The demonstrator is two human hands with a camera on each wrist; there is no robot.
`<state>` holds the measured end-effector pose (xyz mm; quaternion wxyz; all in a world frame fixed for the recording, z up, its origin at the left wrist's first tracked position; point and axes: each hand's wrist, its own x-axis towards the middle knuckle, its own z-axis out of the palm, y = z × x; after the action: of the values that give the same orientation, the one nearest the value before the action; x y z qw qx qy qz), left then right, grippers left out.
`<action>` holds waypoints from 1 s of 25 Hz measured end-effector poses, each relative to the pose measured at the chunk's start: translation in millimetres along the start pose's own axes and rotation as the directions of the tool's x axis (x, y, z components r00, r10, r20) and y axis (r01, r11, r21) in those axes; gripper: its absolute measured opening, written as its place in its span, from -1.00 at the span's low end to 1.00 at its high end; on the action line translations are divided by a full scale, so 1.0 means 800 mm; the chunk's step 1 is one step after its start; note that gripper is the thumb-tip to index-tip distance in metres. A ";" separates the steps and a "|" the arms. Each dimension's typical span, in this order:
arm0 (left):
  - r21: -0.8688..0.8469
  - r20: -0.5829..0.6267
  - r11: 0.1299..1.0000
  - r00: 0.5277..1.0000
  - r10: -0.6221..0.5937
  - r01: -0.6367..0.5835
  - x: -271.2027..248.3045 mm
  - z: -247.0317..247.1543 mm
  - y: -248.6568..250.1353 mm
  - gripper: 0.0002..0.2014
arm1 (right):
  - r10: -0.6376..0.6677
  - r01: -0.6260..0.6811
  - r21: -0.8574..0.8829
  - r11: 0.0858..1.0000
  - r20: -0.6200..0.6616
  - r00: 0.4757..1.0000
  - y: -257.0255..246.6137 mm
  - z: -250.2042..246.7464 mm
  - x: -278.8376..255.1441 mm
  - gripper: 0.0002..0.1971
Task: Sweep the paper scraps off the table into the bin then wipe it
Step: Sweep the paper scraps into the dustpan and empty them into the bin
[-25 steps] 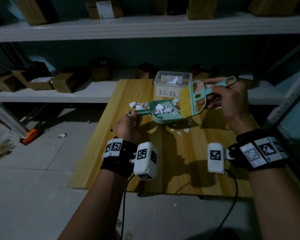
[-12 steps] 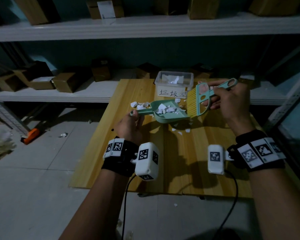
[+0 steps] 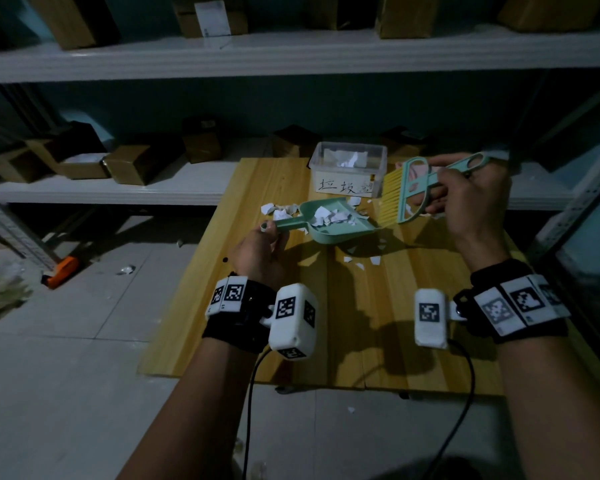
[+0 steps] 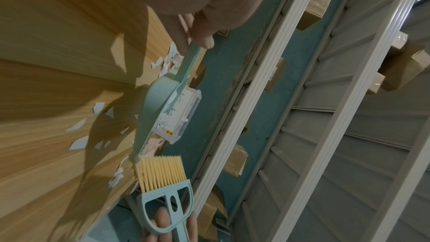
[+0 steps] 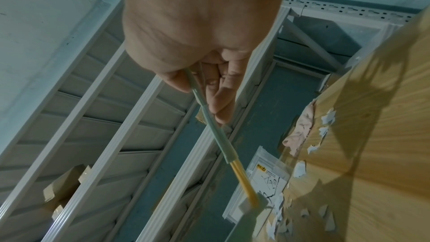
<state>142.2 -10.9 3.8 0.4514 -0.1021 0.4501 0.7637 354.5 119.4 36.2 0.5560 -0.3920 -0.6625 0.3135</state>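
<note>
My left hand (image 3: 262, 249) grips the handle of a mint-green dustpan (image 3: 329, 223) (image 4: 153, 106), raised above the wooden table (image 3: 291, 323) with white paper scraps (image 3: 329, 216) in it. My right hand (image 3: 465, 199) (image 5: 209, 87) holds a mint brush (image 3: 413, 188) (image 4: 163, 176) (image 5: 223, 146) with yellow bristles, just right of the pan's open edge. A clear plastic bin (image 3: 349, 171) (image 4: 177, 115) (image 5: 260, 178) with a handwritten label stands at the table's far edge, behind the pan. Loose scraps (image 3: 361, 261) (image 4: 79, 143) lie on the table under and left of the pan.
Grey shelves (image 3: 118, 192) with cardboard boxes (image 3: 132, 164) run behind and left of the table. A pink crumpled cloth (image 5: 300, 132) lies near the table's far right corner. An orange tool (image 3: 61, 271) lies on the tiled floor at left.
The dustpan has lifted and moved a little toward the bin. The brush has drawn away to the right, off the pan's edge, and risen slightly.
</note>
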 end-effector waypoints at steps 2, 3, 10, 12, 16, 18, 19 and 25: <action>-0.005 0.002 1.000 1.000 0.010 -0.010 0.002 0.000 0.001 -0.89 | 0.002 -0.002 -0.009 1.000 -0.014 1.000 0.004 0.000 0.003 -0.77; -0.009 0.001 1.000 1.000 0.011 -0.011 0.003 0.000 0.000 -0.88 | 0.001 -0.002 -0.013 1.000 -0.021 1.000 0.005 0.000 0.003 -0.77; -0.010 0.029 0.999 0.999 0.031 -0.031 -0.001 0.000 -0.002 -0.87 | -0.014 0.014 0.001 1.000 -0.044 0.999 0.005 -0.001 0.003 -0.77; -0.014 -0.010 1.000 1.000 0.020 -0.020 0.002 0.001 -0.001 -0.92 | -0.014 0.013 -0.002 1.000 -0.056 0.998 0.006 -0.001 0.003 -0.76; -0.003 -0.022 1.000 1.000 0.012 -0.012 0.003 0.003 0.001 -0.91 | -0.014 0.013 -0.011 1.000 -0.058 0.998 0.006 0.002 0.003 -0.77; -0.012 -0.039 1.000 0.999 0.001 -0.002 0.001 0.005 0.002 -0.94 | -0.017 0.016 -0.023 1.000 -0.053 0.998 0.006 0.003 0.002 -0.77; -0.019 -0.042 1.000 0.999 0.000 -0.001 0.000 0.005 0.003 -0.95 | -0.017 0.016 -0.029 0.999 -0.047 0.999 0.005 0.003 0.002 -0.77; -0.008 0.000 0.995 0.995 0.097 -0.097 0.008 -0.002 0.000 -0.85 | 0.036 -0.032 0.043 0.999 -0.107 0.994 0.005 0.002 0.003 -0.76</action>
<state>138.0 -8.1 -0.7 0.4135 -0.0820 0.4515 0.7864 353.8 123.4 33.5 0.5935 -0.4080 -0.6182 0.3149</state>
